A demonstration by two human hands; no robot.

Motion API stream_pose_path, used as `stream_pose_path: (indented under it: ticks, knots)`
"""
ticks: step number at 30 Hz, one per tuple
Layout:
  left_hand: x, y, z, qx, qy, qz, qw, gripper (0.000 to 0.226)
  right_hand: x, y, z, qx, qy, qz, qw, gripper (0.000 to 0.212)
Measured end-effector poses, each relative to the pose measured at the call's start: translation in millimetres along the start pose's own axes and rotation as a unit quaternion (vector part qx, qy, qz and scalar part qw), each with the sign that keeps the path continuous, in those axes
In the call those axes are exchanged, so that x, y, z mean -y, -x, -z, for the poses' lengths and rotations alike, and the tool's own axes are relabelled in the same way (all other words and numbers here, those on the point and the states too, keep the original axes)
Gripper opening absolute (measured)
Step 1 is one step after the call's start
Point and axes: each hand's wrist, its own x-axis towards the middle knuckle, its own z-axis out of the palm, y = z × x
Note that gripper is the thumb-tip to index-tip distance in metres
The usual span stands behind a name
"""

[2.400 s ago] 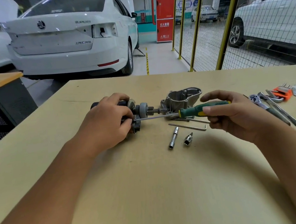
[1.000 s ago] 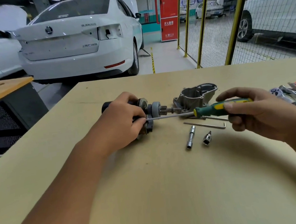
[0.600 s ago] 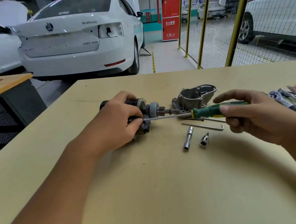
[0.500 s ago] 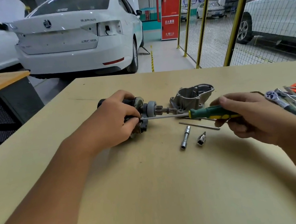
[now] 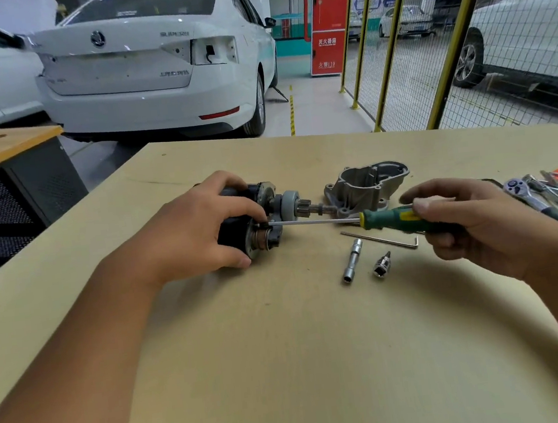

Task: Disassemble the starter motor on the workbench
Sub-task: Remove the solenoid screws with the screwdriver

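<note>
Teardown partly done: left grip [image 5: 190, 231] clamps the motor [image 5: 254, 220] at desk [image 5: 285, 348] centre, right grip [image 5: 471, 222] closed on a screwdriver [image 5: 392, 217], tip at the motor's face. Housing [image 5: 367, 184] lies detached at 3 o'clock; core likely remains.

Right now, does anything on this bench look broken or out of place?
Nothing looks damaged or spilled. The aluminium housing lies apart from the starter motor, as expected mid-disassembly. The white car behind is missing its right tail light: the opening is bare, with a wire hanging out.
</note>
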Motion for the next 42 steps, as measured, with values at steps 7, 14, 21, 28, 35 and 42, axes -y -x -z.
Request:
stream_pose_path:
  ticks: [7, 14, 21, 28, 35, 42]
  knots:
    - [2.4, -5.3, -8.9, -0.020, 0.012, -0.017, 1.000, 0.064, -0.7, -2.6, -3.7, -0.037, -0.008, 0.005, 0.999, 0.037]
    - [0.2, -9.4, -17.0, -0.036, -0.009, -0.008, 0.999, 0.062, -0.8, -2.8, 2.1, -0.016, -0.009, -0.010, 1.000, 0.039]
    - [0.3, -11.3, -18.0, -0.039, -0.005, -0.001, 0.999, 0.069, -4.1, -6.4, -4.8, -0.056, -0.042, 0.013, 0.997, 0.037]
    - [-7.2, -9.8, -18.3, -0.055, -0.026, 0.002, 0.998, 0.065, -3.7, -7.3, 0.5, -0.064, -0.097, 0.046, 0.992, 0.041]
    - [-15.4, -9.0, -18.6, -0.065, -0.060, 0.007, 0.996, 0.068, -4.8, -6.7, -3.7, -0.076, -0.060, 0.002, 0.995, 0.040]
    - [-23.9, -9.6, -18.3, -0.096, -0.132, -0.003, 0.987, 0.062, -7.7, -9.2, 0.1, -0.052, -0.107, 0.050, 0.992, 0.041]
